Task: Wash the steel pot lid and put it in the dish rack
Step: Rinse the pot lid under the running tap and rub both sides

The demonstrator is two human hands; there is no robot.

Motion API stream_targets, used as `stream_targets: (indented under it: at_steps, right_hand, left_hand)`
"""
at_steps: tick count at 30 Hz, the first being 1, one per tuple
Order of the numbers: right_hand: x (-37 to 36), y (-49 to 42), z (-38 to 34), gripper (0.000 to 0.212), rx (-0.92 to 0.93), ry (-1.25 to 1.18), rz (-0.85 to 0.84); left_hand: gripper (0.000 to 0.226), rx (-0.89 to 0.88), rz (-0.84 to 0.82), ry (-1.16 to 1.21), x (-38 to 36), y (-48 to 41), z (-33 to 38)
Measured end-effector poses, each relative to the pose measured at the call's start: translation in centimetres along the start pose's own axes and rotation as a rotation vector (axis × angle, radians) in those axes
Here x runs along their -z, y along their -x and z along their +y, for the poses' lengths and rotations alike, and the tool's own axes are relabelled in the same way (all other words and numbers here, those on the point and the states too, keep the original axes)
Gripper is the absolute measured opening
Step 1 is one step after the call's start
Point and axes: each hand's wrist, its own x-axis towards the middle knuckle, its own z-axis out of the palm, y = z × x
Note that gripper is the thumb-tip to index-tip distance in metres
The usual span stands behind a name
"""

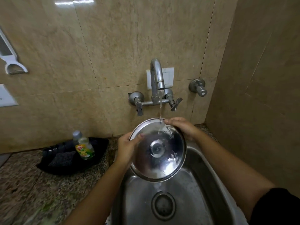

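The round steel pot lid (168, 161) is held tilted above the steel sink (203, 184), its inner side with the central rivet facing me. My left hand (126, 148) grips its left rim, thumb on the inner face. My right hand (182, 127) holds the upper right rim. Water runs from the tap (156, 75) onto the lid's upper part and drains off its lower edge toward the sink drain (163, 205). No dish rack is in view.
On the speckled granite counter (32, 184) to the left lies a black tray (53, 166) with a dish soap bottle (83, 146) and a dark scrub pad (62, 158). Tiled walls close in behind and at right. A second valve (198, 87) sticks out right of the tap.
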Motion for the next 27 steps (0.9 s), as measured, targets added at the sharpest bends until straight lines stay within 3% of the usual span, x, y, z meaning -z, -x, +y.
stream_targets:
  at_steps: [3,7,9,15,17,20,22,25,27]
  right_hand:
    - [0.4,-0.3,0.7,0.023,0.014,-0.107,0.099]
    - [-2.3,-1.1,-1.1,0.015,0.044,0.123,-0.087]
    - [-3.6,-1.6,-1.3,0.016,0.098,0.15,-0.14]
    - [-1.6,-0.4,-0.2,0.045,0.193,0.333,0.192]
    - [-2.5,-0.7,-1.0,0.041,0.282,0.409,0.113]
    - [-4.7,-1.9,-2.4,0.047,0.405,0.752,-0.027]
    - [-4.0,-1.8,-2.3,0.041,0.382,0.702,-0.008]
    - [-1.4,-0.9,-0.9,0.041,0.264,0.419,0.12]
    - [-1.4,-0.8,-0.6,0.044,0.26,0.457,0.119]
  left_hand:
    - [0.005,0.079,-0.081,0.025,0.3,0.5,0.2]
    - [0.019,0.106,-0.403,-0.361,-1.0,-1.4,2.5]
    - [0.022,0.083,-0.461,-0.501,-1.7,-2.1,3.2]
    - [0.027,0.07,-0.285,-0.165,-0.6,-1.7,2.1]
    - [0.024,0.029,-0.3,-0.165,-1.1,-1.4,2.1]
    - [0.029,-0.089,-0.345,-0.272,-2.1,-1.1,2.4]
    - [0.025,-0.069,-0.311,-0.254,-1.6,-1.0,2.4]
    - [0.017,-0.009,-0.202,-0.137,-0.1,-1.1,2.2]
    - [0.016,0.002,-0.204,-0.118,0.0,-1.0,2.2]
